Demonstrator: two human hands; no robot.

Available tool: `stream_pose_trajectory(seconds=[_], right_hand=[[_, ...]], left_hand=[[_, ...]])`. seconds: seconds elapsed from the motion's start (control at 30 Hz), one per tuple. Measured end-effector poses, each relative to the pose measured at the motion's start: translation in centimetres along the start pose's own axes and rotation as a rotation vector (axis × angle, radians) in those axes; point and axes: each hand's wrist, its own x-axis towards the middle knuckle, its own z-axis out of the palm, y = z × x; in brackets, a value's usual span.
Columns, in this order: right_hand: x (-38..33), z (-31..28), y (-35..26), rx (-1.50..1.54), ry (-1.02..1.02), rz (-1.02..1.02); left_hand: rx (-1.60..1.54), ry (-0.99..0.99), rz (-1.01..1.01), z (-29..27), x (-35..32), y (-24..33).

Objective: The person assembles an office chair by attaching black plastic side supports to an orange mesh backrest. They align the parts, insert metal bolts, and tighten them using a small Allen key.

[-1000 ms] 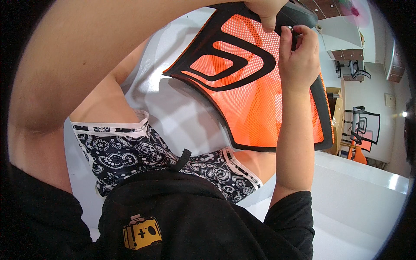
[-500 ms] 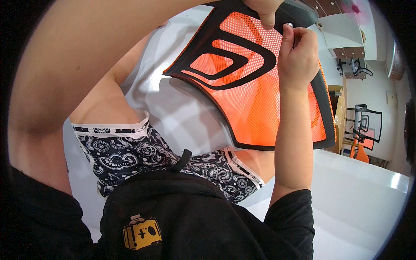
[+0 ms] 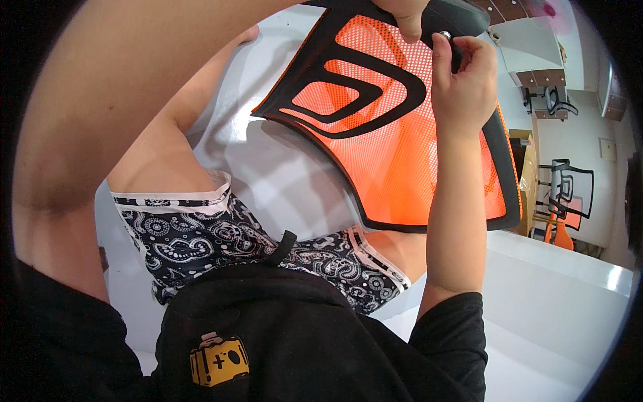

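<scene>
An orange mesh chair back (image 3: 395,154) with a black frame leans across my legs, tilted toward the top of the view. My left hand (image 3: 405,15) grips its upper frame, the thumb lying over the front; the other fingers are cut off by the view's edge. Close to its right, my right hand (image 3: 469,84) is curled in a pinch at a small silver bolt (image 3: 445,35), which sits against the black upper part of the frame. A smooth dark grey curved part (image 3: 462,17) adjoins the frame just beyond the bolt.
My bare legs and patterned shorts (image 3: 194,231) are below the chair back, on a pale floor (image 3: 281,174). Off to the right stand a low white partition (image 3: 569,261), a cardboard box (image 3: 528,171), another mesh chair (image 3: 569,191) and white cabinets (image 3: 529,50) with brown drawers.
My right hand has shifted slightly right and up, its index finger a little farther from the thumb. The left hand has moved slightly up and left, still on the frame.
</scene>
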Motion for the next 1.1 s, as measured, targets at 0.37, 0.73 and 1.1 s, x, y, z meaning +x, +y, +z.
stream_pose_trajectory(seconds=[0.37,0.73,1.1], right_hand=[[-0.2,0.0,0.1,-0.065,-0.023,-0.011],[-0.3,0.4,0.9,-0.066,0.01,-0.077],[1.1,-1.9,1.2,0.024,-0.141,0.286]], left_hand=[[-0.007,0.025,-0.016,0.1,-0.2,-0.4],[-0.003,0.026,-0.03,0.5,0.2,-0.2],[0.027,0.022,-0.032,0.2,0.5,-0.3]])
